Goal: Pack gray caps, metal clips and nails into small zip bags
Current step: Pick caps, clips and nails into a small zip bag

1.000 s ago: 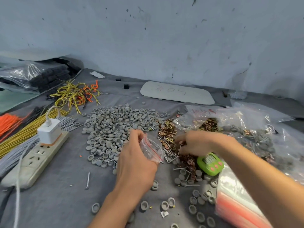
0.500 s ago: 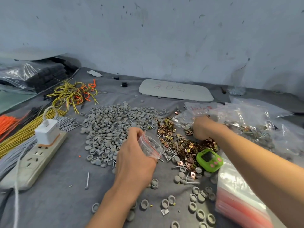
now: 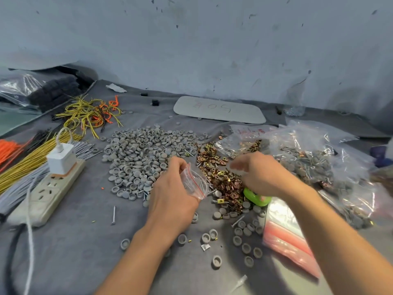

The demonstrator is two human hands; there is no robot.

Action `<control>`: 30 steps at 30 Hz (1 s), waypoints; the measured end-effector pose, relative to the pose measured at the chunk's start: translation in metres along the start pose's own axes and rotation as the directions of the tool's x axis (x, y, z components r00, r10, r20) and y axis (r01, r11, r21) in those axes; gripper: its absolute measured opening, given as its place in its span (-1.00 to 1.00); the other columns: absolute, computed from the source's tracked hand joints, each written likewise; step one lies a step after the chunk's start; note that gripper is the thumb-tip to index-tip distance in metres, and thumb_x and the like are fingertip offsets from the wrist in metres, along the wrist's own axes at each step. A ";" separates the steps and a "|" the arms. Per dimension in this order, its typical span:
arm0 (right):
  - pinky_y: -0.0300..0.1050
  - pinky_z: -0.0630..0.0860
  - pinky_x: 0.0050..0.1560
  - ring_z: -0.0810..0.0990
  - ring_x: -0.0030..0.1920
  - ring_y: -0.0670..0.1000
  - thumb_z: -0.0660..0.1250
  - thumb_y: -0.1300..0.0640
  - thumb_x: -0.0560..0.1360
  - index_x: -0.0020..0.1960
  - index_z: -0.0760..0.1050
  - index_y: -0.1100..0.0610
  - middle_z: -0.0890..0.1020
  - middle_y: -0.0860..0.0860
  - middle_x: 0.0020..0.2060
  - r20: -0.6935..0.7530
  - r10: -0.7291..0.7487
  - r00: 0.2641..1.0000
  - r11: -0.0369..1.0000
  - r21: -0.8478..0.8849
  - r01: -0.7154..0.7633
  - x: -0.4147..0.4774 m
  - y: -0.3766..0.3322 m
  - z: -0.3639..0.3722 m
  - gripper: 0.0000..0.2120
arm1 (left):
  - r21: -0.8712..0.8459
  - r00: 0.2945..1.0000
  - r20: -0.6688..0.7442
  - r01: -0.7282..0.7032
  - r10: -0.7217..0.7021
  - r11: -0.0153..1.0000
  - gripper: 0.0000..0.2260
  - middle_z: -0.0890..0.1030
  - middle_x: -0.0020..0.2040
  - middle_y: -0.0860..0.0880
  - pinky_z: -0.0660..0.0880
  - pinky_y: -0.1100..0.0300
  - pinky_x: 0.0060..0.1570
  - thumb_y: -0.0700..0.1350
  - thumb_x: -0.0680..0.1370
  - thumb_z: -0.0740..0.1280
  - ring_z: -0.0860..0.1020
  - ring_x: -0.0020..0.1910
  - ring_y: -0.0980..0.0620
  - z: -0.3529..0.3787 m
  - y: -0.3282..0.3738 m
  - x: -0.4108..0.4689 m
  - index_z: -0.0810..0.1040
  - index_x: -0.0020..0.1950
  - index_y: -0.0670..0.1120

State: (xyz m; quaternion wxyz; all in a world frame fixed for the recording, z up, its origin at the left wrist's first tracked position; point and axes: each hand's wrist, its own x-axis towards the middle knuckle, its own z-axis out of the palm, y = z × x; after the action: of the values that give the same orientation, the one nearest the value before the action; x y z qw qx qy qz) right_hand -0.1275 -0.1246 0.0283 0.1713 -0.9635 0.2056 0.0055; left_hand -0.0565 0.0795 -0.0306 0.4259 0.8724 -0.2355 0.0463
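Now, mid-filling: left hand (image 3: 174,188) pinches small zip bag (image 3: 194,182) above middle of table (image 3: 74,252), between gray caps (image 3: 138,154) heap and metal clips (image 3: 221,177) pile. Right hand (image 3: 255,173), blurred, hovers over clips; grip cannot be told. Next, likely: clips dropped through bag mouth, mouth kept spread.

My work surface is spread with gray cloth (image 3: 63,258). Beyond the white rounded board (image 3: 219,110) lying on it rises a pale blue-gray wall (image 3: 191,50), flecked and chipped, with a crack (image 3: 303,81) right of the board. Light is soft and even.
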 end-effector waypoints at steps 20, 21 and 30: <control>-0.09 0.40 0.00 0.55 0.05 0.07 0.30 0.32 0.56 0.04 0.70 -0.03 0.59 -0.06 0.00 -0.278 0.028 0.960 0.992 0.122 0.006 -0.037 -0.011 0.070 -0.70 | 0.055 0.991 0.130 -0.051 0.044 0.997 -0.41 0.58 -0.09 0.19 0.37 0.27 -0.28 -0.11 0.33 0.60 0.53 -0.18 0.23 -0.001 -0.005 -0.013 0.31 0.09 0.29; -0.09 0.44 0.04 0.56 0.05 0.06 0.31 0.32 0.55 0.03 0.71 -0.03 0.62 -0.06 0.00 -0.293 0.040 0.955 0.989 0.145 0.004 -0.039 -0.012 0.069 -0.70 | 0.057 0.990 0.127 -0.062 0.054 0.996 -0.39 0.57 -0.08 0.20 0.36 0.30 -0.26 -0.10 0.33 0.61 0.52 -0.15 0.22 -0.001 -0.005 -0.014 0.30 0.11 0.32; -0.26 0.51 -0.20 0.65 -0.21 -0.11 0.44 0.33 0.43 -0.27 0.62 -0.04 0.67 -0.16 -0.29 -0.364 0.194 0.911 0.916 0.398 -0.036 -0.055 -0.006 0.061 -0.72 | 0.105 0.975 0.179 -0.154 0.133 0.982 -0.19 0.52 0.19 0.16 0.50 0.10 0.12 -0.02 0.31 0.58 0.50 0.17 0.09 -0.009 -0.004 -0.022 0.24 0.41 0.36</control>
State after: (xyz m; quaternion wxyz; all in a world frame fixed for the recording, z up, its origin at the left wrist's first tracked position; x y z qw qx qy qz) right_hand -0.1718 -0.0769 -0.0229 0.3103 -0.8781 0.2906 -0.2196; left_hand -0.0735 0.0965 -0.0337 0.3470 0.8775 -0.3307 0.0156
